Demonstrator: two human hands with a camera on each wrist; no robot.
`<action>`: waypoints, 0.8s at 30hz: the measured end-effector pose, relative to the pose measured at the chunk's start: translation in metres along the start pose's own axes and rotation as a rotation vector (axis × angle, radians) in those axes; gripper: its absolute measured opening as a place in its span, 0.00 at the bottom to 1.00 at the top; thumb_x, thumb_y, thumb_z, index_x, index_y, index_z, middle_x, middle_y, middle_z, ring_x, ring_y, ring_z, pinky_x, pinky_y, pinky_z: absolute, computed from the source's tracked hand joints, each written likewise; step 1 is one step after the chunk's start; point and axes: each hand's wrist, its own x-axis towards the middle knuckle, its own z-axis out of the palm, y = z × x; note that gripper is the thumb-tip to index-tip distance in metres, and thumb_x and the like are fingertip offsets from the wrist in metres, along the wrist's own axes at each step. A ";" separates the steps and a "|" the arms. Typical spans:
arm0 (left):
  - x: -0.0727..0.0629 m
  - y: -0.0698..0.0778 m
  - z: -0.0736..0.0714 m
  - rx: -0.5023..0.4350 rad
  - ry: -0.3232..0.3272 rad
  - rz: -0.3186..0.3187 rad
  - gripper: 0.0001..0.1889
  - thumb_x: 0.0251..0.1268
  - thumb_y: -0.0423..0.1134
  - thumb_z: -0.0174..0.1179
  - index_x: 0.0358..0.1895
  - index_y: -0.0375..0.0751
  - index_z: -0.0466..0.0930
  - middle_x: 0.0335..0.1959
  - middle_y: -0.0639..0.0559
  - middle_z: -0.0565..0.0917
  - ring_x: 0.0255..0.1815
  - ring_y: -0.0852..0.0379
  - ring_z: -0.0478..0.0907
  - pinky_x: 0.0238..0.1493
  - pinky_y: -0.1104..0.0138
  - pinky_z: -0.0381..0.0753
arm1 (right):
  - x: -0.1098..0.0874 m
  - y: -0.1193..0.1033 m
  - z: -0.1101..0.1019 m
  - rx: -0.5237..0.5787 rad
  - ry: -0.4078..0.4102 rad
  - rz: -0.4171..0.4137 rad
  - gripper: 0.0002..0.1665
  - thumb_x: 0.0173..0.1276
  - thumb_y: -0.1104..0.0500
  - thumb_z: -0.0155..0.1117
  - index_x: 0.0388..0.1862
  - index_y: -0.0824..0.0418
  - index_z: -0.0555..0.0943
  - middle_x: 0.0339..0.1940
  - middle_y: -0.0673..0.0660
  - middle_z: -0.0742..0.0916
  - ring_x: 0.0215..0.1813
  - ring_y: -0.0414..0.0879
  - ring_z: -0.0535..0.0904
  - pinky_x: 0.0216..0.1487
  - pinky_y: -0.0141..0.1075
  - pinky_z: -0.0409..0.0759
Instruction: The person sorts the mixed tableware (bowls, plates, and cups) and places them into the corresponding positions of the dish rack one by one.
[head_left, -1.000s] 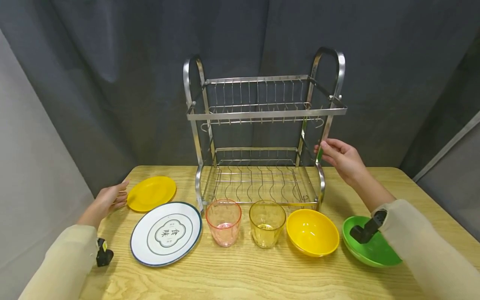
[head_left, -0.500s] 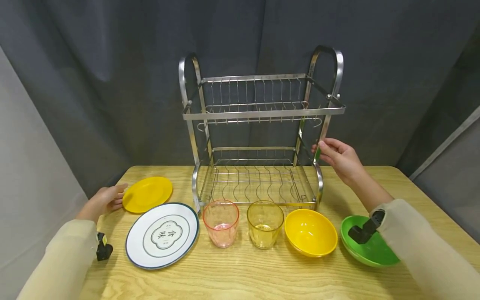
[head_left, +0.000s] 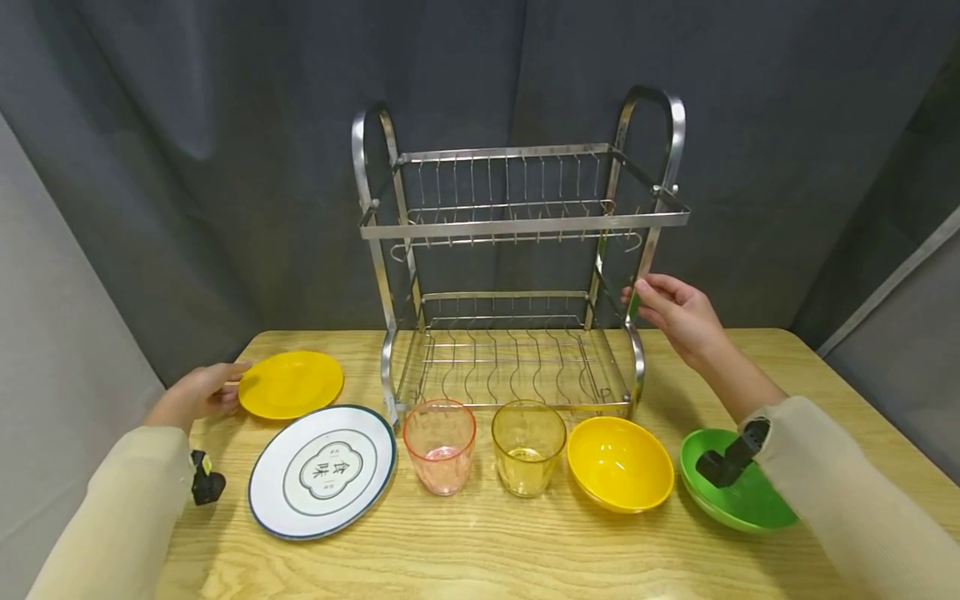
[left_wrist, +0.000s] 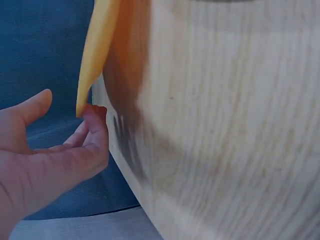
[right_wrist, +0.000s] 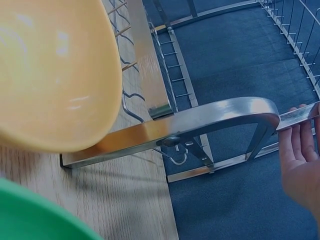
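In the head view, my left hand (head_left: 204,392) is at the left edge of a yellow plate (head_left: 292,385). The left wrist view shows the fingertips under the rim of the plate (left_wrist: 97,50), with the thumb held apart from it. That edge stands off the wooden table, casting a shadow. My right hand (head_left: 681,318) holds the right front post of a two-tier metal dish rack (head_left: 525,225), thumb on the near side. In the right wrist view, its fingers reach behind the metal post (right_wrist: 300,116).
A white plate (head_left: 322,472) with a dark blue rim lies near the yellow one. In front of the rack stand a pink cup (head_left: 440,450), a yellow cup (head_left: 528,454) and a yellow bowl (head_left: 621,467). A green bowl (head_left: 750,504) sits below the right forearm. Dark curtain hangs behind.
The left hand has moved in under the yellow plate's left edge, and that plate has risen slightly. My right hand stays on the rack post. The whole view has shifted a little.
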 end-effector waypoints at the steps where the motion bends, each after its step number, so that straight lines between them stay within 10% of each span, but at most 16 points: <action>1: 0.000 0.001 0.000 -0.002 0.001 0.003 0.38 0.74 0.51 0.44 0.73 0.24 0.46 0.38 0.49 0.71 0.30 0.63 0.71 0.35 0.77 0.78 | 0.000 0.000 0.000 0.002 0.000 0.002 0.23 0.65 0.51 0.64 0.54 0.61 0.72 0.37 0.41 0.87 0.42 0.31 0.84 0.46 0.20 0.82; 12: 0.011 0.000 -0.001 -0.297 -0.001 -0.166 0.14 0.68 0.43 0.56 0.42 0.37 0.62 0.44 0.48 0.64 0.37 0.60 0.68 0.35 0.78 0.77 | -0.002 0.001 0.000 -0.022 -0.006 0.014 0.24 0.66 0.50 0.63 0.56 0.60 0.72 0.38 0.40 0.87 0.43 0.31 0.84 0.46 0.20 0.81; 24: 0.011 0.007 -0.001 -0.245 -0.034 -0.144 0.28 0.63 0.37 0.62 0.58 0.29 0.59 0.44 0.47 0.67 0.42 0.57 0.68 0.38 0.75 0.79 | -0.001 0.002 -0.001 0.031 -0.017 -0.011 0.14 0.66 0.52 0.64 0.48 0.55 0.76 0.38 0.42 0.88 0.43 0.32 0.84 0.46 0.21 0.82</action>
